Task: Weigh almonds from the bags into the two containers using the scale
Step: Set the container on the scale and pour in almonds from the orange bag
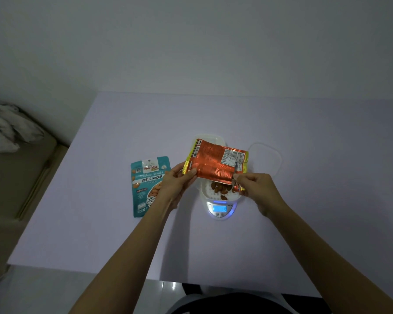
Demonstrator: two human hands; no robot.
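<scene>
over the scale [220,209], left hand [176,181] and right hand [258,189] pinching the orange bag [213,163], almonds [220,189] beneath

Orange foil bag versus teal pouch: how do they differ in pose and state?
The orange foil bag is held up by the left hand and right hand above the scale; the teal pouch lies flat on the table.
The orange foil bag is open, mouth down over almonds; the teal pouch looks unopened.
The orange foil bag shows its back label; the teal pouch shows its front.
Both are snack packets.
</scene>
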